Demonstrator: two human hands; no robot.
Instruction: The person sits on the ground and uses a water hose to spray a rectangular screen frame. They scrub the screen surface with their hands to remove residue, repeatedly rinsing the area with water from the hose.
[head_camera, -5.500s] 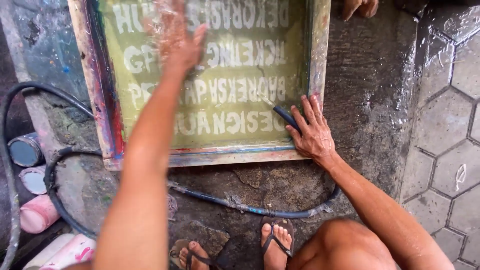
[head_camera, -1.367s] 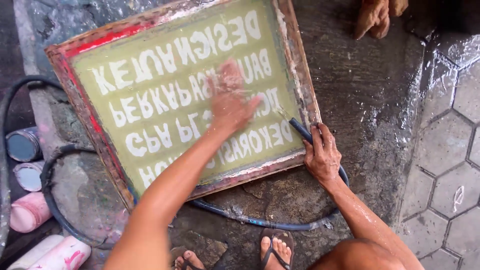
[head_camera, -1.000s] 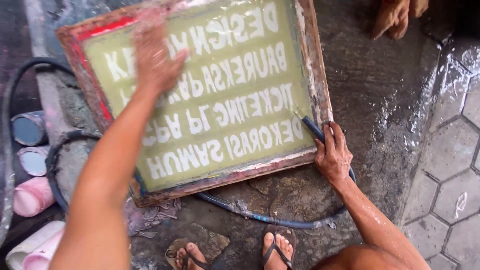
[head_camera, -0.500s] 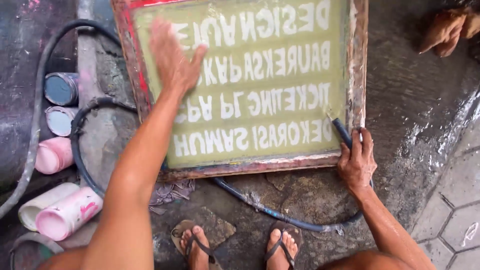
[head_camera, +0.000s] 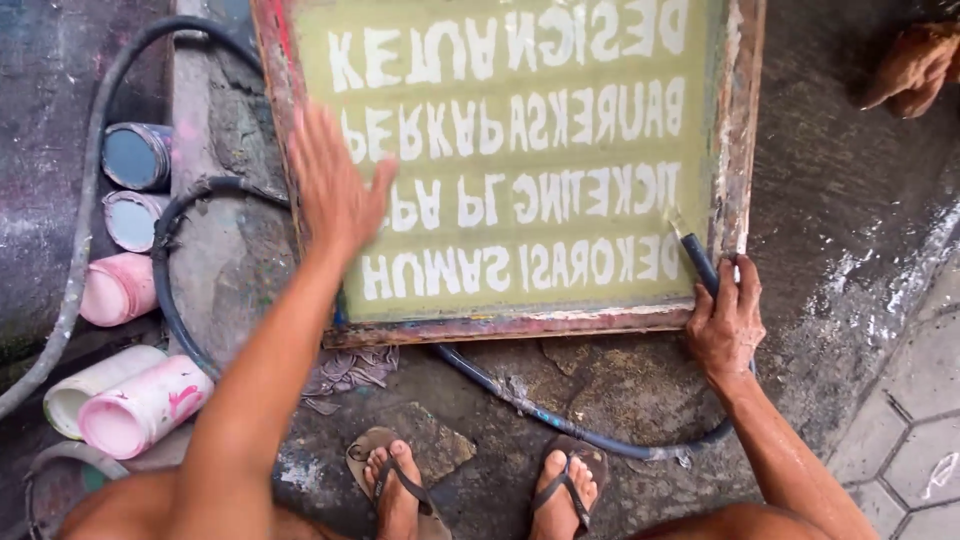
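Floor (head_camera: 850, 260): wet concrete is lying under everything, with hexagon pavers off to the right of the right grip.
Screen (head_camera: 520, 160): a wooden-framed green mesh with pale mirrored lettering is lying flat on the floor, stretching from the left grip across to the right grip; its near rail is running just above the feet.
Hose (head_camera: 560, 420): a dark hose is running from the right grip down under the near rail and curving back below that grip; its tip is pointing onto the mesh at the lower right corner.
Loop (head_camera: 175, 290): another dark hose is curling on the floor left of the left grip.
Left hand (head_camera: 335, 190): the grip is wide, fingers spread and flat, pressing on the mesh near the left rail, holding nothing.
Right hand (head_camera: 725, 325): the grip is closing narrowly around the hose end, resting at the frame's lower right corner.
Cans (head_camera: 135, 155): round paint cans are lying well left of the left grip, beyond the loop.
Tubs (head_camera: 145, 405): pink and white tubs are lying below and left of the left grip.
Sandals (head_camera: 480, 485): two sandalled feet are standing between the grips, below the rail.
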